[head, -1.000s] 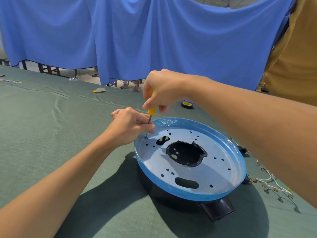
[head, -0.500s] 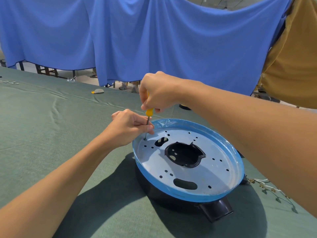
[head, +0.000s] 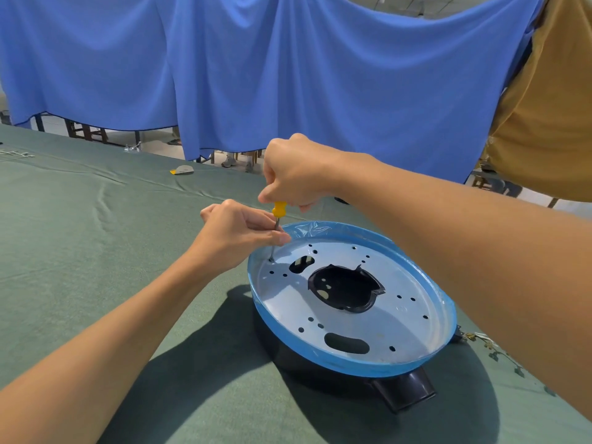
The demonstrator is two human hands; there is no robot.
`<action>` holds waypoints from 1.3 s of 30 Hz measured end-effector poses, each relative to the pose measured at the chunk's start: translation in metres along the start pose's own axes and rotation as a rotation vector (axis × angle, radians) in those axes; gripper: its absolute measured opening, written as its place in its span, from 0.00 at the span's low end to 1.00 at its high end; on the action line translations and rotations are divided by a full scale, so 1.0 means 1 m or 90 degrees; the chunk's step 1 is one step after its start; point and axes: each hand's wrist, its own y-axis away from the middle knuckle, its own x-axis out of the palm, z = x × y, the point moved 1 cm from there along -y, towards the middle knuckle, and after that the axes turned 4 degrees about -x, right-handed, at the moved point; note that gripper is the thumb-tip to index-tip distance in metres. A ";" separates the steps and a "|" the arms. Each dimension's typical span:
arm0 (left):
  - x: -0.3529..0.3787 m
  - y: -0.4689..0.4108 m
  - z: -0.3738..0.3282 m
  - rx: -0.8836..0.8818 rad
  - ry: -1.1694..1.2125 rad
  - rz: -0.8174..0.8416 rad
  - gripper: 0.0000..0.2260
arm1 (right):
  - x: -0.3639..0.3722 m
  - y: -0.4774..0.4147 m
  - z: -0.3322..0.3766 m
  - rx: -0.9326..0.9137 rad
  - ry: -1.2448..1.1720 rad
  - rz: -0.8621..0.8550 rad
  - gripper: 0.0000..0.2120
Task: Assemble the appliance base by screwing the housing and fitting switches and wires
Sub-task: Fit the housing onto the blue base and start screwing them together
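The round appliance base [head: 416, 354] lies on the green table: a silver metal plate with several holes, a blue film rim and a black housing underneath. A yellow-handled screwdriver [head: 278, 210] stands upright with its tip in a hole near the plate's far left edge. My right hand [head: 298, 173] grips the handle from above. My left hand [head: 238, 233] pinches the metal shaft just above the plate. The screw under the tip is too small to make out.
Loose white wires with terminals [head: 490, 342] lie on the table right of the base. A small yellow and grey object [head: 182, 170] sits far back on the green cloth [head: 80, 235]. Blue curtains hang behind the table; a person in a mustard shirt [head: 551, 123] stands at the right.
My view has shifted slightly. Both hands stay on the screwdriver at the same hole; the right hand has turned a little on the handle.
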 end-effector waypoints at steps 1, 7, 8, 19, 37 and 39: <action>-0.001 0.000 0.001 -0.005 0.008 -0.002 0.03 | 0.001 -0.002 0.002 -0.005 0.015 -0.001 0.14; -0.002 -0.001 0.003 0.011 0.027 0.066 0.04 | -0.006 -0.003 0.005 -0.023 -0.020 0.046 0.05; -0.002 0.000 0.003 0.009 0.029 0.071 0.04 | -0.005 -0.004 0.005 -0.023 -0.009 0.033 0.04; 0.001 -0.001 0.005 -0.026 0.053 0.073 0.04 | -0.008 -0.001 0.002 -0.014 -0.041 0.062 0.04; -0.001 0.001 0.002 -0.002 0.000 0.040 0.04 | -0.001 0.000 0.002 0.002 0.016 0.007 0.14; -0.002 0.001 0.003 -0.014 0.015 0.022 0.04 | 0.000 -0.002 0.002 0.004 0.033 0.000 0.17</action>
